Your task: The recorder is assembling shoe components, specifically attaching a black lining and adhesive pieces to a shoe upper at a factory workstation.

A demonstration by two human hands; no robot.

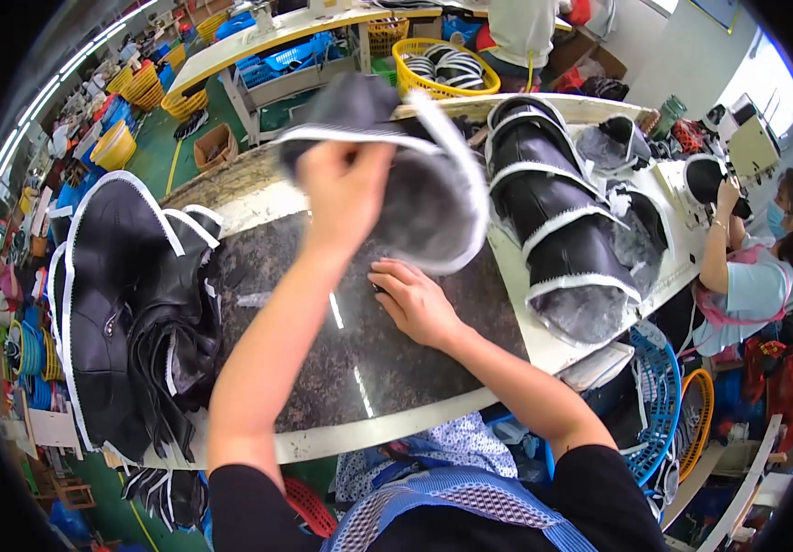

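One black, white-edged piece (pixel 419 202) is raised above the table (pixel 433 391), clamped in the grip of your left hand (pixel 346 198). Your right hand (pixel 419 304) rests on the table; whether its grip is closed, I cannot tell.

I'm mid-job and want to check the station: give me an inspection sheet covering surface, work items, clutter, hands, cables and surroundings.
Surface: dark mottled panel in a pale tabletop, with light reflections.
Work items: white-edged black piece, raised and motion-blurred; black pile at left; nested black pieces at right.
Clutter: small pale scrap on the panel.
Hands: left hand grips the raised piece; right hand is over the panel, its grip unclear.
Cables: nothing seen that is clearly a cable.
Surroundings: co-worker at a sewing machine, right; blue basket below the table's right edge.
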